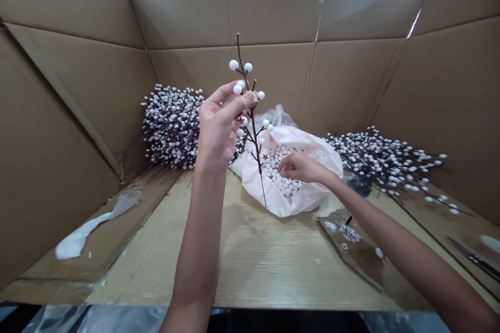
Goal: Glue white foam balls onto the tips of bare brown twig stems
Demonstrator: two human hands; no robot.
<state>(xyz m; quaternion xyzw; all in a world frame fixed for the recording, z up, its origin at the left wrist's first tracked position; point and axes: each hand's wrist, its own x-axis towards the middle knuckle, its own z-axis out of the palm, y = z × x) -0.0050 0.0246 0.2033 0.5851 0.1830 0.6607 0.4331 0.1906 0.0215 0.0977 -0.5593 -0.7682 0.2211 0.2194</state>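
Note:
My left hand is raised in the middle, thumb and fingers pinched round an artificial berry branch. This dark brown stem stands nearly upright, with white berries on short side twigs. A couple of twigs end in small brown star-shaped tips. A tan wrap covers the thumb tip. Lower and to the right, my right hand reaches into a pink-white plastic bag full of loose white berries. Its fingers are curled down at the berries; what lies between the fingertips is hidden.
Finished-looking berry branches lie in a dense bundle at left and a looser pile at right. Cardboard walls enclose the table. A cardboard piece with white bits, scissors and a white plastic strip lie nearer.

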